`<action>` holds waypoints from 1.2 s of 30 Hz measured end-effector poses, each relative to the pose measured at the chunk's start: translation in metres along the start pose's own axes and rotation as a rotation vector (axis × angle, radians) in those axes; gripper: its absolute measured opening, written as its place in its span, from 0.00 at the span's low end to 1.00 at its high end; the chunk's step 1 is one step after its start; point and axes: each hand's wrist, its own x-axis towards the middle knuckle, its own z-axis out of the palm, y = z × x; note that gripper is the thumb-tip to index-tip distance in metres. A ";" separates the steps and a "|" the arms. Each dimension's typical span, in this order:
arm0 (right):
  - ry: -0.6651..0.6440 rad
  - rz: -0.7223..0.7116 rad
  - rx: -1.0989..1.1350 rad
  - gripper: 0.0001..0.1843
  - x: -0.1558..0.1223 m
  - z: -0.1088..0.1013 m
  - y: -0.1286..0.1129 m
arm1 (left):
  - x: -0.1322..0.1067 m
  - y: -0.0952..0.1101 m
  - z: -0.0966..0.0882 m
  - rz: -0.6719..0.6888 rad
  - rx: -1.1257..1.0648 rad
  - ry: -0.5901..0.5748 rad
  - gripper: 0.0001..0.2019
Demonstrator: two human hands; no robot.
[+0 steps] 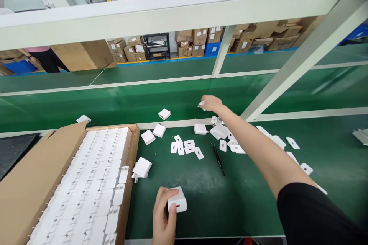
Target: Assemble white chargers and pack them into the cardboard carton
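Note:
In the head view, my left hand (164, 214) grips a white charger (177, 199) between thumb and fingers, its port with a red inside turned towards me. Stretched forward over the green conveyor belt, my right hand (212, 103) is closed on a white charger (202, 105), mostly covered by the fingers. Below it on the green table lie another white charger (200, 129), white end caps (189, 143) with slots, and black tweezers (218, 159). More caps sit partly behind my right forearm. Stacked chargers (142, 167) lie left of my left hand.
A cardboard box (132, 168) filled with rows of white chargers stands at left, its flap open. A white post (299, 49) slants down near my right arm. Overhead runs a shelf (172, 15). A person (47, 59) stands beyond the belt, far left.

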 end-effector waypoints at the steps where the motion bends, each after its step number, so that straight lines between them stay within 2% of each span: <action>1: 0.009 -0.076 0.022 0.26 -0.001 0.004 -0.017 | -0.001 0.001 0.001 -0.008 0.003 -0.002 0.20; 5: -0.006 -0.323 0.078 0.30 -0.010 0.027 -0.088 | -0.001 0.003 0.004 0.004 -0.001 -0.013 0.19; 8: -0.048 -0.360 0.077 0.32 -0.017 0.042 -0.125 | 0.001 0.001 0.003 0.007 0.002 -0.030 0.19; 10: -0.054 -0.339 0.063 0.31 -0.020 0.048 -0.134 | 0.002 0.000 0.000 0.031 0.017 -0.057 0.18; 13: -0.036 -0.316 0.042 0.25 -0.029 0.048 -0.125 | 0.003 -0.002 -0.002 0.067 0.040 -0.092 0.17; 16: -0.012 -0.342 0.031 0.21 -0.046 0.045 -0.101 | 0.003 -0.001 -0.003 0.078 0.045 -0.093 0.16; 19: 0.007 -0.405 0.020 0.22 -0.071 0.046 -0.078 | 0.003 0.000 -0.001 0.095 0.053 -0.093 0.15; 23: 0.032 -0.520 -0.006 0.26 -0.112 0.061 -0.055 | 0.003 0.001 0.000 0.105 0.068 -0.099 0.16; 26: 0.154 -0.592 0.032 0.37 -0.157 0.079 -0.042 | 0.003 0.003 -0.002 0.091 0.030 -0.085 0.18; 28: 0.377 -0.661 0.274 0.32 -0.197 0.093 -0.037 | 0.003 0.004 -0.003 0.060 -0.012 -0.057 0.21; 30: 0.449 -0.652 0.601 0.21 -0.243 0.109 -0.034 | 0.002 0.007 -0.001 0.013 -0.048 -0.033 0.23; 31: 0.382 -0.631 0.730 0.18 -0.266 0.119 -0.034 | 0.000 0.009 0.002 -0.008 -0.066 -0.025 0.24; 33: 0.147 -0.604 0.898 0.18 -0.306 0.138 -0.032 | -0.006 0.013 0.011 -0.030 -0.099 -0.033 0.23; 34: 0.103 -0.584 0.965 0.17 -0.322 0.148 -0.031 | -0.010 0.015 0.017 -0.025 -0.110 -0.050 0.23; 36: 0.119 -0.531 1.075 0.16 -0.343 0.165 -0.026 | -0.020 0.019 0.031 0.003 -0.117 -0.116 0.22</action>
